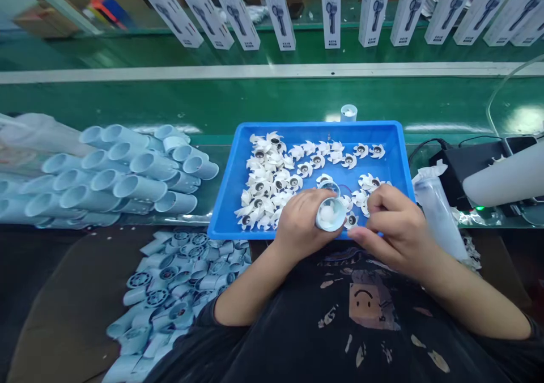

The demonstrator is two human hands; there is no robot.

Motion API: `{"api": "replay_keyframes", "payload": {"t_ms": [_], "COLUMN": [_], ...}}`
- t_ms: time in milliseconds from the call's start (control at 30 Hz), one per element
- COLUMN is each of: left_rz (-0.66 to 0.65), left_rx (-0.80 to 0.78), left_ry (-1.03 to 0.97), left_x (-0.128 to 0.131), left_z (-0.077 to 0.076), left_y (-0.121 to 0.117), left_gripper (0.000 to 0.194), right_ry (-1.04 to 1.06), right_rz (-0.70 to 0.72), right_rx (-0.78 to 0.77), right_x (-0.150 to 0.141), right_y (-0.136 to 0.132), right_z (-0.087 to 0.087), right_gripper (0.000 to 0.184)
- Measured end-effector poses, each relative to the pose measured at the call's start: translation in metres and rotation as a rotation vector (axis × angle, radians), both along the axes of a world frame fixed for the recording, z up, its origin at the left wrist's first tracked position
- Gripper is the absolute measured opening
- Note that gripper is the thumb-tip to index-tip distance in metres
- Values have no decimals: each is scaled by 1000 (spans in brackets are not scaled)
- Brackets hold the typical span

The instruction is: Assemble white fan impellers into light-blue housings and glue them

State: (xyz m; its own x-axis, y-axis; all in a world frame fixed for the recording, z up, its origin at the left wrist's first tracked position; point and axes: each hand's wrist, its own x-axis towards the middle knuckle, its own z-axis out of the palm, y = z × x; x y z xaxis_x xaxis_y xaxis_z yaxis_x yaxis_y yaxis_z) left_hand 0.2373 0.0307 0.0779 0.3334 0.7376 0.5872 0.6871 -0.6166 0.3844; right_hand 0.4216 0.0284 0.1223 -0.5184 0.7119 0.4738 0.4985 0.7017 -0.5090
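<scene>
My left hand [300, 221] is wrapped round a light-blue fan housing tube [330, 214], its open end tilted up towards me. A white part shows inside the tube. Just beyond it is another clear-blue round rim [330, 187]; whether it belongs to the same piece I cannot tell. To the right of the tube, my right hand [395, 230] has its fingers loosely curled and its thumb held apart, with nothing visible between them. Both hands are over the near edge of a blue tray [308, 234], which holds many white fan impellers [261, 187].
Light-blue tubes [140, 187] are stacked on the left of the glass bench. More housings [170, 292] lie in a heap below. One tube [348, 113] stands behind the tray. White printed boxes [331, 15] line the back. A black device [463, 170] stands right, beside a plastic-wrapped bundle [440, 210].
</scene>
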Motion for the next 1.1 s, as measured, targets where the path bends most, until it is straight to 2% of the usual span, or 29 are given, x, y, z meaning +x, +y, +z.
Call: {"api": "replay_keyframes", "payload": {"t_ms": [133,200,300,367,433,533,600,667,767,833,900,1000,1100], "left_rz": [15,-9,-82,-41,104,409,592,642,574,508,445,348,158], "left_rx": [35,-8,-95,-117,-172,-345,-429,-461,-498,-518,-524,-521,-557], "left_ry": [-50,-57,-48,-2,75,118,125,162,264,346,421,509,574], "left_x": [-1,-4,-21,-41,-63,-89,-94,-90,-73,-62,-54,-48,-46], "left_z": [-6,-5,3,12,24,39,44,43,38,35,35,41,40], "left_y": [3,3,6,18,43,104,149,188,223,234,240,237,209], "left_gripper": [29,34,47,52,55,60,67,66,45,36,36,43,49], "right_ry": [-96,-78,77,117,118,154,195,234,229,193,176,193,261], "right_rz": [-4,6,62,36,-5,-24,-32,-48,-71,-93,-128,-182,-340], "right_rx": [130,185,267,273,249,225,209,201,224,234,224,256,377], "right_x": [1,7,29,46,57,61,57,52,46,45,49,65,93], "right_y": [-4,-4,-9,-13,-19,-26,-30,-32,-33,-35,-39,-48,-47], "right_z": [-10,-12,-11,-12,-19,-34,-42,-44,-38,-32,-31,-39,-47], "right_gripper": [50,39,25,18,12,9,11,12,12,14,15,14,33]}}
